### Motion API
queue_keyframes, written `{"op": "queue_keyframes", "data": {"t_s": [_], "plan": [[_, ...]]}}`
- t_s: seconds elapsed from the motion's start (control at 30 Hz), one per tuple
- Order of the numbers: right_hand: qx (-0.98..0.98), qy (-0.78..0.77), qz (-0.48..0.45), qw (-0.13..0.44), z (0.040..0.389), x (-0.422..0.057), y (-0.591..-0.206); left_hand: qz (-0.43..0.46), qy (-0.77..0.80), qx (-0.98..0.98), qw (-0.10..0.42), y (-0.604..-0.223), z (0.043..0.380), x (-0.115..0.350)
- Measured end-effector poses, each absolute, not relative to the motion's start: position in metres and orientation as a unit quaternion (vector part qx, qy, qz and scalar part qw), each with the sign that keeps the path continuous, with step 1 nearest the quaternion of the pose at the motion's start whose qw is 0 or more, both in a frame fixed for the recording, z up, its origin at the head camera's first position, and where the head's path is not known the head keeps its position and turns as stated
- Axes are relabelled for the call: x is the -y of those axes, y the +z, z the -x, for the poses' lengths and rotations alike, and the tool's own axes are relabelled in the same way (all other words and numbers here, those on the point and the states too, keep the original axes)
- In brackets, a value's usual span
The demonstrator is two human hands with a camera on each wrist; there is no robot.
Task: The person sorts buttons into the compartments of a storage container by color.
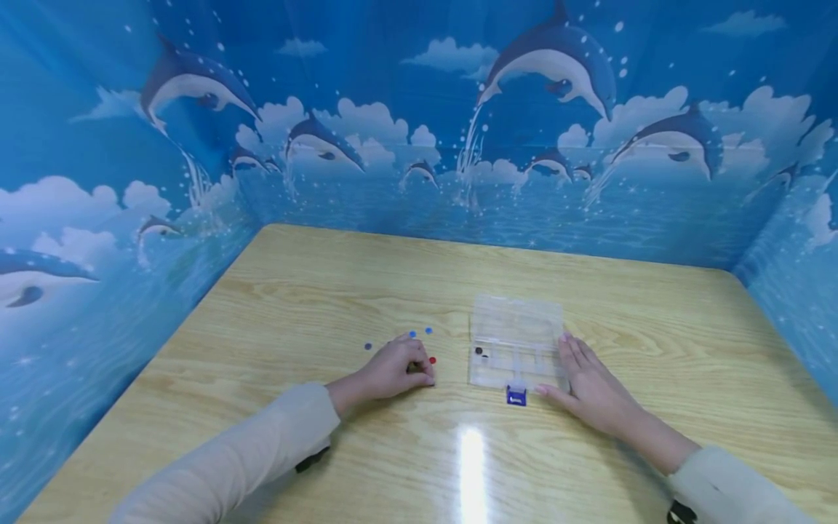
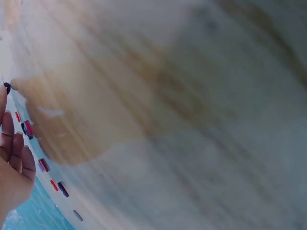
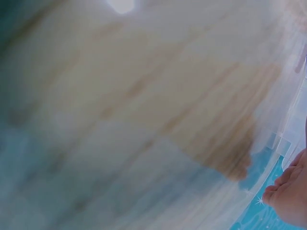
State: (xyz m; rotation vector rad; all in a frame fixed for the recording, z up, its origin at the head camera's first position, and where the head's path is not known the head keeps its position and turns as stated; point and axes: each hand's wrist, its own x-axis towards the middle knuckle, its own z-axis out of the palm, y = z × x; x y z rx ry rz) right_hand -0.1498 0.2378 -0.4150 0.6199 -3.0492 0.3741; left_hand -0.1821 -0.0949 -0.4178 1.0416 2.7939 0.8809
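My left hand [image 1: 401,367] is low over the table, pinching a small dark disc [image 2: 7,87] between thumb and index finger; the left wrist view shows it at the fingertips. Around this hand lie a red disc [image 1: 433,360], two blue discs, one of them [image 1: 428,330] farther back, and a dark disc [image 1: 368,346] to the left. My right hand [image 1: 597,389] rests against a clear plastic box [image 1: 491,378], its straight fingers along the right side and thumb at the front corner. The box lies with its lid [image 1: 517,318] folded back, and small dark discs [image 1: 479,351] sit in its left compartment.
A blue tag or latch [image 1: 516,396] sticks out at the box's front edge. The wood-grain table [image 1: 314,269] is bordered by a curtain [image 1: 393,196] printed with dolphins at the back and sides. Light glares off the table in front of the box.
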Motion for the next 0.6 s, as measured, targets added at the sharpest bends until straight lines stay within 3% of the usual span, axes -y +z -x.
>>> {"op": "queue_keyframes", "data": {"t_s": [0.6], "plan": [[0.972,0.119,-0.200,0.010,0.1495,-0.2387,-0.4182,-0.296,0.338,-0.892,0.040,-0.4141,0.1829,0.0946]]}}
